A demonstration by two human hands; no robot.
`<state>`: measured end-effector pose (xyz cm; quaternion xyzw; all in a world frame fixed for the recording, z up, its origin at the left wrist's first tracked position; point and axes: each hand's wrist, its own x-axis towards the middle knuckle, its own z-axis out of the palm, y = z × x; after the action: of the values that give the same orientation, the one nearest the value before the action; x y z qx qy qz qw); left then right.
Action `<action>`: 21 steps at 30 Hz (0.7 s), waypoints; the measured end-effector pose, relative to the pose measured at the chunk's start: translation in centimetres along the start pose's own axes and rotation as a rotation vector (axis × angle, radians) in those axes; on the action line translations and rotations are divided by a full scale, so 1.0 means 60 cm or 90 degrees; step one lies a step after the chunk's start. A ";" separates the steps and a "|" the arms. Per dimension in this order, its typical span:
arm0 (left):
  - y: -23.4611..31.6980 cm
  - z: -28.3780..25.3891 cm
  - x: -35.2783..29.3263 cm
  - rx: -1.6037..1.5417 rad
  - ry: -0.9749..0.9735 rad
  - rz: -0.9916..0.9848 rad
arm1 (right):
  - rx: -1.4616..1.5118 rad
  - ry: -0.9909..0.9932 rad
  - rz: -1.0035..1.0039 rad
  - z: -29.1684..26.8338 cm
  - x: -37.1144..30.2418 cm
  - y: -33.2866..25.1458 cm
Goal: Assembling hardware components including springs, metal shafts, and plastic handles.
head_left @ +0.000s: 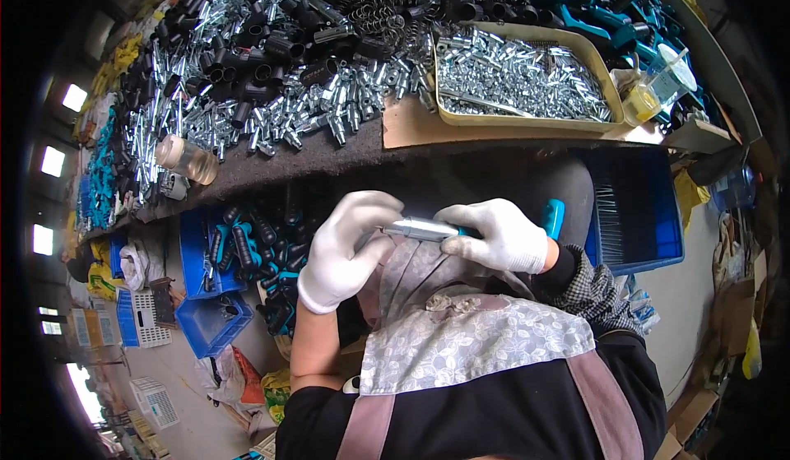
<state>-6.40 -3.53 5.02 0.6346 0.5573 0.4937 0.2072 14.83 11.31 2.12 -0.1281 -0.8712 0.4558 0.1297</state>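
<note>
Both hands wear white gloves and meet over my lap. My left hand [347, 246] curls its fingers and thumb around the left end of a silver metal-barrelled tool [422, 229]. My right hand [496, 235] pinches the tool's other end, where a bit of teal shows between the fingers. A teal handle [552, 218] sticks up just beyond the right wrist; whether it belongs to the same tool is hidden by the hand. The tool lies nearly level above the grey floral apron [469, 349].
Ahead, the bench [288, 164] bears heaps of silver metal parts [329, 110], black sleeves [263, 57], springs and teal handles. A yellowish tray [613, 106] holds small metal pieces. A bottle [188, 160] lies at the left edge. Blue bins [681, 250] flank my legs.
</note>
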 end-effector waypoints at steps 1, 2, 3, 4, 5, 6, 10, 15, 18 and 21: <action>-0.009 -0.002 -0.013 -0.062 0.022 -0.106 | -0.035 0.010 0.002 0.004 -0.002 -0.001; -0.021 -0.006 -0.023 -0.125 0.044 -0.212 | -0.035 0.008 0.000 0.003 0.000 -0.004; -0.030 -0.009 -0.019 -0.138 0.056 -0.244 | -0.061 0.012 0.002 0.001 0.002 -0.007; -0.020 -0.010 -0.010 -0.118 0.000 -0.272 | -0.085 0.016 0.005 0.002 0.002 -0.010; -0.002 -0.002 -0.003 -0.072 -0.019 -0.329 | -0.082 0.016 0.005 0.003 0.001 -0.010; 0.005 0.004 -0.005 -0.004 -0.018 -0.250 | -0.084 0.019 -0.001 0.005 -0.002 -0.007; -0.003 0.010 0.000 0.077 -0.006 -0.002 | -0.077 0.033 -0.003 -0.001 -0.006 0.001; -0.017 0.015 -0.003 -0.099 -0.041 -0.304 | -0.122 0.037 0.004 0.004 -0.008 0.001; -0.024 0.022 0.009 0.093 -0.045 0.099 | -0.087 0.043 -0.021 -0.003 -0.010 0.019; -0.018 0.032 0.010 0.089 0.017 0.018 | -0.108 0.063 -0.025 -0.006 -0.010 0.023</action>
<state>-5.36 -2.12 3.58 0.6489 0.5839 0.4650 0.1478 15.67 12.13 1.09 -0.1442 -0.9014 0.3710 0.1704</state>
